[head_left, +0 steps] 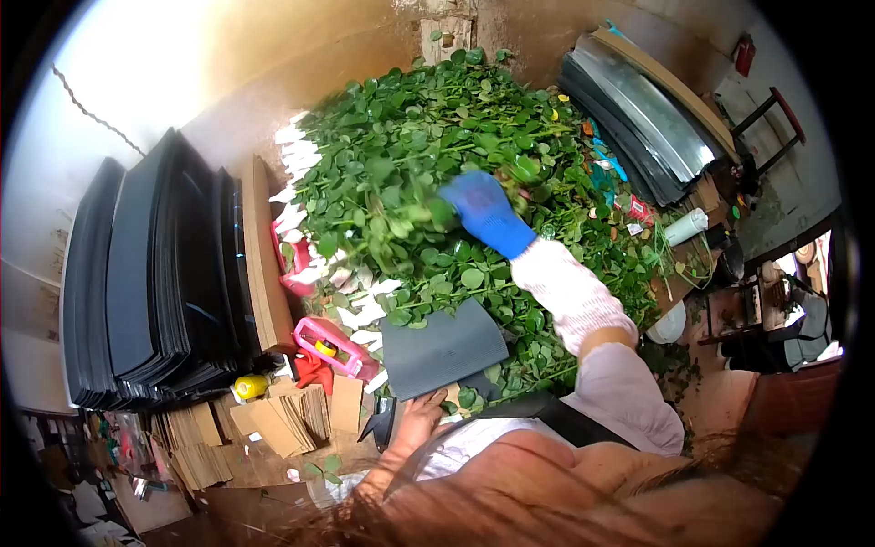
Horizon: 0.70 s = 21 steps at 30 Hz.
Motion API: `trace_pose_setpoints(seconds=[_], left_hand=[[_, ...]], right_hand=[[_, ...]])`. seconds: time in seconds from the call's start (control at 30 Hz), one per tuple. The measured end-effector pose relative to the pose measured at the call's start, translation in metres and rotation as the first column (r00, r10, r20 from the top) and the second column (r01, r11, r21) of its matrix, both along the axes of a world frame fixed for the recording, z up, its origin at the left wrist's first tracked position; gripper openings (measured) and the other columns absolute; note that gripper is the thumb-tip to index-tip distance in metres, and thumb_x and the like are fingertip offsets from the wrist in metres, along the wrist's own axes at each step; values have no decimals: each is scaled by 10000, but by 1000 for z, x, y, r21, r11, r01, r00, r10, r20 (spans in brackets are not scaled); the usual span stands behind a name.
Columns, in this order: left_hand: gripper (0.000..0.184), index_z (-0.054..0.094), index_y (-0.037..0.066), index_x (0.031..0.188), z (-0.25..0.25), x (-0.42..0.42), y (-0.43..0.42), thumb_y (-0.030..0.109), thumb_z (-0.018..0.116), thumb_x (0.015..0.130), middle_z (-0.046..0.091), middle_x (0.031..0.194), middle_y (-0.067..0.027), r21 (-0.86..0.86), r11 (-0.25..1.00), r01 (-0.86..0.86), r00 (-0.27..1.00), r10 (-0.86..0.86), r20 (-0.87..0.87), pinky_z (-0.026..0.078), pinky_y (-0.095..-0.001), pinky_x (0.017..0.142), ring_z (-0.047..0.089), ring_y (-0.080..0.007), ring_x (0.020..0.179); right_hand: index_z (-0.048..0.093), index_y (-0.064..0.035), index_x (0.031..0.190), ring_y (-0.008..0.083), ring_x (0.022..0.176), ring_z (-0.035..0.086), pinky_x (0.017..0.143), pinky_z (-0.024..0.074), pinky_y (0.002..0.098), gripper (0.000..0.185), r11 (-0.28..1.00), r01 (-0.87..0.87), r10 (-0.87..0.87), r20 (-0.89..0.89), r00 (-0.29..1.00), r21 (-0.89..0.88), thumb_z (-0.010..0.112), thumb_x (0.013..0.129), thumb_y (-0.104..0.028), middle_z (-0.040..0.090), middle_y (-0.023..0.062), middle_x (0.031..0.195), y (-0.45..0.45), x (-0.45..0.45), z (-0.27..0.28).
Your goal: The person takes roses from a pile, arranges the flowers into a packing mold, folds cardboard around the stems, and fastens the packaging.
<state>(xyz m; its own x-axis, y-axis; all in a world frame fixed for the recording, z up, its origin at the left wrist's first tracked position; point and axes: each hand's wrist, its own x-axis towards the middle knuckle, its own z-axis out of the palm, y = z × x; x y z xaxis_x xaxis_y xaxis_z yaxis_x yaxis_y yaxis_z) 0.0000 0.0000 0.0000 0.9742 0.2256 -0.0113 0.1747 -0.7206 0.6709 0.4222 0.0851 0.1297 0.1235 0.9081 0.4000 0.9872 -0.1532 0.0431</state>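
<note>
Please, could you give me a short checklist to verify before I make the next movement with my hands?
1. Right hand protected by a blue fabric glove: ok.
2. Left hand also gloved, if you want both protected: not ok, it is bare.
3. Right hand's hold on the green leafy stems secure: cannot tell, blurred.
4. Middle of the dark grey rectangular sheet free of leaves: ok.
5. Pink plastic holder with a yellow roll visible beside the sheet: ok.
</note>
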Motion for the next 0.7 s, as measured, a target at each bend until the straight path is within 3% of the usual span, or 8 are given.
trace_pose_setpoints(seconds=[0.17,0.23,0.33,0.37,0.43,0.5,0.57,0.7], left_hand=[[295,652,42,777,-15,-1,-6,297,796,746,628,1323,-133,19,999,-39,996,38,85,352,-483,1077,516,-321,1289],[278,649,38,775,-16,-3,-8,280,785,750,613,1343,-137,-20,999,-36,996,38,78,336,-490,1098,499,-330,1305],[190,685,46,839,-21,-4,-3,210,749,769,587,1374,-142,-18,1000,7,998,-6,57,323,-492,1119,474,-339,1328],[171,693,51,861,-26,-4,-2,191,738,775,585,1376,-141,-23,1000,11,997,-10,72,324,-488,1120,473,-339,1329],[152,708,60,906,-30,-7,0,153,716,786,583,1380,-138,-37,999,33,995,-29,91,326,-482,1122,470,-338,1332],[147,718,76,944,-20,-3,2,95,667,808,579,1391,-125,-73,997,18,995,-10,104,340,-455,1118,466,-330,1339],[143,720,76,945,-23,-3,5,86,649,820,575,1397,-119,-53,998,44,993,-38,110,345,-445,1116,462,-323,1345],[99,700,56,886,-30,-6,5,85,618,840,562,1422,-97,7,998,57,994,-57,88,350,-429,1116,444,-322,1359]], right_hand=[[695,-190,974,280,834,643,751,500,417,164,920,57,-111,-117,987,-387,632,839,-122,668,79,865,-107,-5,-38],[677,-146,1063,364,910,661,780,523,463,264,709,189,-275,-20,961,-679,647,803,-115,696,150,929,-134,19,-110],[639,-107,1168,358,939,668,844,534,449,384,581,-99,-83,-180,980,-808,690,816,-250,692,171,986,-138,21,-55],[563,-101,1324,340,1002,671,906,530,446,614,470,-106,-198,-222,955,-876,733,794,-360,674,193,1114,-117,22,-16],[480,-151,1444,340,1151,628,1009,490,458,717,679,-211,-208,-459,864,-703,705,819,-422,608,205,1307,-78,19,48],[538,-127,1379,304,1107,647,974,502,447,522,889,-205,-60,-547,835,-410,597,916,-364,652,159,1234,-19,37,40],[580,-142,1302,303,990,646,869,502,450,409,995,-101,104,-234,967,22,537,935,-316,662,147,1098,49,61,2],[631,-187,1239,290,1123,597,926,468,438,332,954,277,-251,199,947,-116,531,923,-177,610,89,1221,132,85,-77]])
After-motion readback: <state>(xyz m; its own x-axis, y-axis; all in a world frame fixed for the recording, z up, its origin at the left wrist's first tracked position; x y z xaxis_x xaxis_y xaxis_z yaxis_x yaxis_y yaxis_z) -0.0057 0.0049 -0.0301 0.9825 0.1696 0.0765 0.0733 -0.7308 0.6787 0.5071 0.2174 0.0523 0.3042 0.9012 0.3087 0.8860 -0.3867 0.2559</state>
